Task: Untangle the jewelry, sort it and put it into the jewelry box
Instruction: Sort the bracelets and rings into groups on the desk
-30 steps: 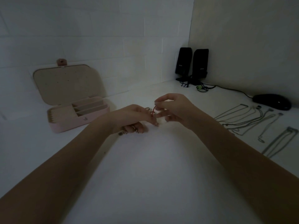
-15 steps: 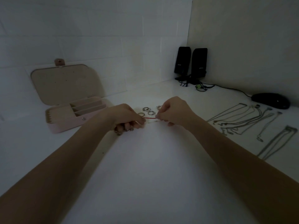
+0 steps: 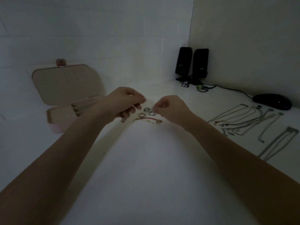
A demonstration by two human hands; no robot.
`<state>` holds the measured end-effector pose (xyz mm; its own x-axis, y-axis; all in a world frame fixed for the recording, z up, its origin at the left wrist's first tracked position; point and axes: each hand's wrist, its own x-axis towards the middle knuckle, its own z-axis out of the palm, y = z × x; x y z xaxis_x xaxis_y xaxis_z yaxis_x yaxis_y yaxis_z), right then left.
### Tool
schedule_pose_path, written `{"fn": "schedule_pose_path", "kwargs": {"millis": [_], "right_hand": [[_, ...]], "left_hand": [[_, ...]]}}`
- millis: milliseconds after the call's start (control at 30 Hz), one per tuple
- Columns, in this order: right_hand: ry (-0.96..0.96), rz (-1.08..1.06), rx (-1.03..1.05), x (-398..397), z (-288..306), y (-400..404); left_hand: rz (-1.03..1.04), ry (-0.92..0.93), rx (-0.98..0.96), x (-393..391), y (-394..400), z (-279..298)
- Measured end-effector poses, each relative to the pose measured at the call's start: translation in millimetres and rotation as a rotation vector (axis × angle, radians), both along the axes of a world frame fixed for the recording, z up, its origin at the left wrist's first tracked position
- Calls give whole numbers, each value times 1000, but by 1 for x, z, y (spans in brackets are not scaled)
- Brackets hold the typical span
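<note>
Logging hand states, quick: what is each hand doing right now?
Left hand: fingers curled, anything held cannot be told.
Right hand: fingers curled, anything pinched cannot be told.

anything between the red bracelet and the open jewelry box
Only the left hand, hovering over the bare table between the red bracelet and the open jewelry box. The rings lie behind the bracelet, off that path.

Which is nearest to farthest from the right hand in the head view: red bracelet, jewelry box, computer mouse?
From the right hand:
1. red bracelet, just below-left of it
2. computer mouse, far right by the wall
3. jewelry box, far left, past the left hand
</note>
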<state>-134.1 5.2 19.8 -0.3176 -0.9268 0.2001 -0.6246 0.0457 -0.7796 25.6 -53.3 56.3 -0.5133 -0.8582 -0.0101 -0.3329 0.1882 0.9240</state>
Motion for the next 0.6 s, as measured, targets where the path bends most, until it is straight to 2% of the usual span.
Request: {"fn": "schedule_pose_path", "kwargs": {"millis": [100,133,233,333,433,600], "right_hand": [[-455,338,122,8,10,5],[-529,416,180,10,10,7],[-520,509,214,15,6,8],[-554,408,128,12,6,9],[-475,255,51,2,6,8],[-544,195,-61,1,11,7]], "left_hand": [[-101,274,145,-2,7,6],[-121,334,179,-2,8,7],[-137,397,239,-2,7,8],[-63,335,217,2,2,7],[-20,199,149,5,-5,0],[-93,-29,88,8,-7,-4]]}}
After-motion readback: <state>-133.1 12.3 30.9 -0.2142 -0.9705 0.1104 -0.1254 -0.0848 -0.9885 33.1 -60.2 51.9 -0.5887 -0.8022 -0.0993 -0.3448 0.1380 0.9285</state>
